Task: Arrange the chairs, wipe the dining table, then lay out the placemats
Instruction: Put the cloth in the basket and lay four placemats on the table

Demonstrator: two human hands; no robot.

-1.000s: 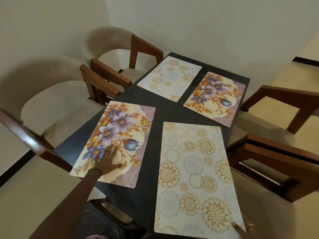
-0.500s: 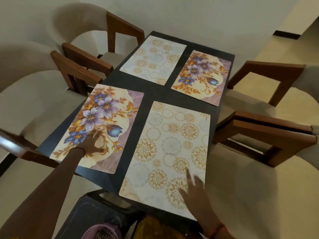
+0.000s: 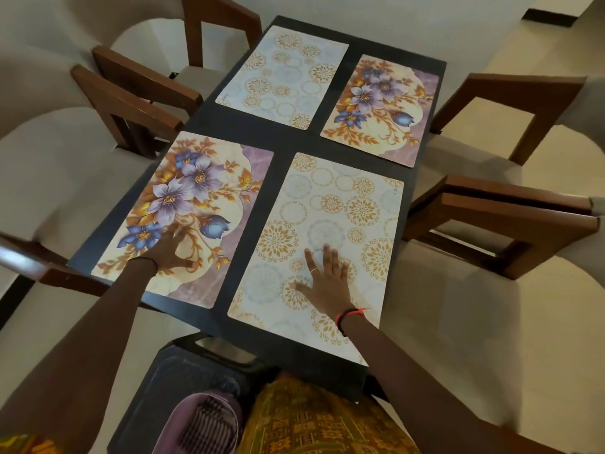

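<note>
The left hand point(image 3: 172, 250) lies flat, fingers spread, on the near end of the floral placemat point(image 3: 199, 191), in the same spot as half a second ago. The right hand point(image 3: 324, 283), also flat with fingers splayed and gripping nothing, presses on the circle-patterned placemat point(image 3: 347, 204). It has slid up from that mat's near edge toward its middle, and the mat now lies closer to parallel with the floral one. A ring shows on one right finger and a red and black thread on the wrist. Both mats lie side by side on the dark worktop point(image 3: 278, 139), a bare strip between them. Beyond them a second circle-patterned mat point(image 3: 281, 77) and a second floral mat point(image 3: 383, 106) lie flat. Two wooden-armed chairs point(image 3: 131, 99) stand on the left and two point(image 3: 501, 217) on the right
</note>
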